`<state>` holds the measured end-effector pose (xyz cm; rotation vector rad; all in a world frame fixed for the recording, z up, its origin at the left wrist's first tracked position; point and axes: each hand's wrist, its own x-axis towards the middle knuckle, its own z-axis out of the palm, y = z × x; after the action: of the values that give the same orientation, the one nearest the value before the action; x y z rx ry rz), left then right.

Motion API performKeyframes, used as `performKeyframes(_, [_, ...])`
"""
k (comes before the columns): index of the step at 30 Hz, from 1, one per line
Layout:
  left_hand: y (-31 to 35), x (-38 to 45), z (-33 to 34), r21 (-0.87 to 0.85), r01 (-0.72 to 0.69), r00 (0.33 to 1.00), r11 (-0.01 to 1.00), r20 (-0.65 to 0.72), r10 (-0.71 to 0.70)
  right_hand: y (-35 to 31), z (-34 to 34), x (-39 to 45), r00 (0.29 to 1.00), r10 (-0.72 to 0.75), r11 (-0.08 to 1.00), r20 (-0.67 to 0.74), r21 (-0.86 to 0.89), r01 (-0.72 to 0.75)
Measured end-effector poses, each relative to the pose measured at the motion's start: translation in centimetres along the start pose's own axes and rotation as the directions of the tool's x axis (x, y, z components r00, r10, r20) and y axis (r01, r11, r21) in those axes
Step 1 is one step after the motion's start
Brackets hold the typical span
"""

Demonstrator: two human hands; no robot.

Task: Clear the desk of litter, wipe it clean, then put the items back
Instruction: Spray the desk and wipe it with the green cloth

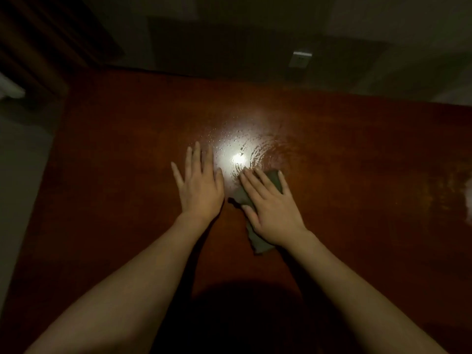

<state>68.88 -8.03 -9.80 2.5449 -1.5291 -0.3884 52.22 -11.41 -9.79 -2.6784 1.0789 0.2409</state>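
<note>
A: Desk (344, 154): reddish-brown, glossy, seen in very dim light. A bright glare is reflected near the middle, with droplets and curved wet streaks picked out around it. Outside that patch, the state of the surface cannot be judged.

B: Left hand (200, 186)?

A: Laid flat on the bare desk just left of the glare, palm down, fingers straight and slightly spread. Nothing is held in it.

B: Right hand (270, 208)?

A: Pressed palm down on a dark cloth (258, 241), fingers straight and fanned over it. No curl or pinch is seen. The cloth is mostly covered: one corner is shown beyond the fingertips near the glare, an edge beside the thumb, and a tail below the wrist. Its true colour and full shape cannot be told in this light.

B: The two hands relative to each other?

A: Side by side, apart, with a narrow strip of desk between them. Both forearms are bare and are cut off at the bottom edge of the view.

B: Anything else noted?

A: A large dark shadow is cast on the near desk between the forearms. A small pale wall plate (301, 58) is made out beyond the far edge; detail is lost. A pale blurred patch at the right border is cut off and not identified. The upper left is taken up by dark, indistinct shapes.
</note>
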Motion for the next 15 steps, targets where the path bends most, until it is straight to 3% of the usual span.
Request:
performKeyframes(3, [0.1,0.2,0.5,0.022,0.010,1.000,1.000,-0.009,-0.010,4.3,-0.9,0.2,0.979,0.206,0.978,-0.004,0.029,-0.206])
performKeyframes(6, [0.0,0.2,0.6,0.026,0.021,1.000,0.999,-0.003,-0.021,7.6,-2.4,3.6,0.873,0.485,0.874,-0.053,0.065,-0.482])
performKeyframes(8, [0.1,0.3,0.6,0.036,0.027,1.000,0.999,-0.001,-0.027,8.4,-3.5,7.1,0.808,0.584,0.811,-0.077,0.107,-0.575])
performKeyframes(10, [0.1,0.4,0.5,0.044,0.028,0.999,0.999,0.015,-0.029,8.0,-4.2,10.7,0.805,0.588,0.807,-0.078,0.127,-0.577])
performKeyframes(15, [0.1,0.4,0.5,0.078,0.031,0.999,0.996,0.030,-0.034,3.3,-3.8,14.2,0.945,0.313,0.949,-0.096,0.066,-0.308])
